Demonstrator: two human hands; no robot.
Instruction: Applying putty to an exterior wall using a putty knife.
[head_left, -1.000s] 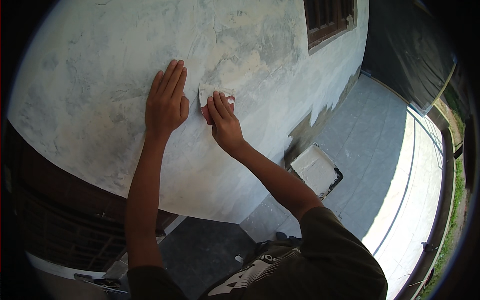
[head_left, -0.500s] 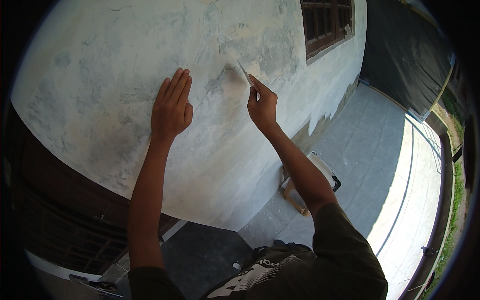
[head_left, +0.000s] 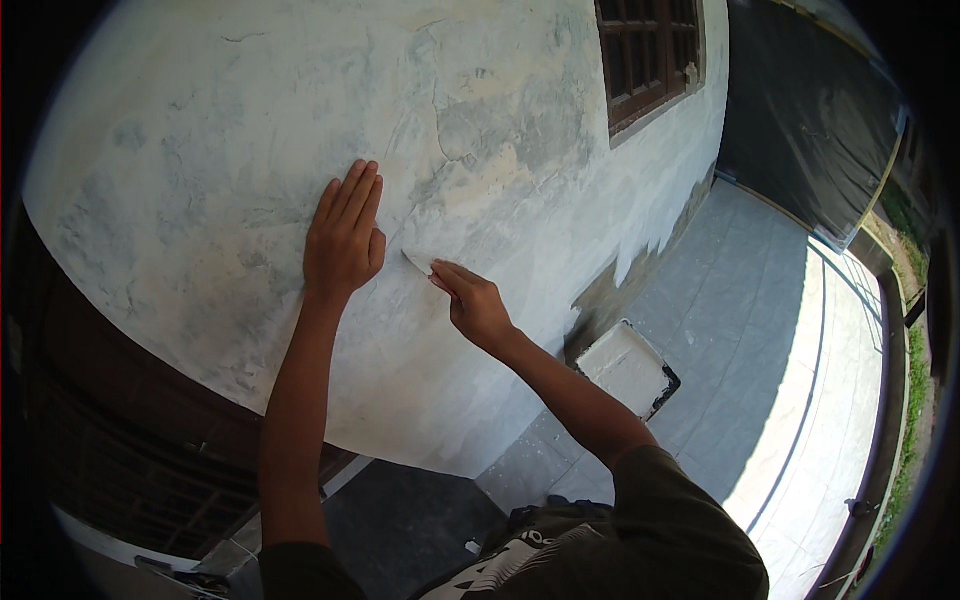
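A whitewashed, patchy wall (head_left: 220, 110) with grey areas and cracks fills the middle and upper left. My left hand (head_left: 343, 245) lies flat against it, fingers stretched upward and the thumb close beside them; it holds nothing. To the right and lower, my right hand (head_left: 480, 310) grips a putty knife (head_left: 417, 262) by its handle. The thin, pale blade points up and left, with its tip at the wall surface near my left hand. My fingers cover most of the handle.
A white tray (head_left: 625, 365) with a dark corner sits low by the wall, beyond my right forearm. Grey tiles (head_left: 715, 300) cover the floor. A brown-framed window (head_left: 640, 75) is at upper right, beside a black sheet (head_left: 810, 120). Dark woodwork (head_left: 150, 430) lies lower left.
My right hand has moved down and left across the wall with the putty knife, closer to my left hand. The left hand stays flat, almost in the same place.
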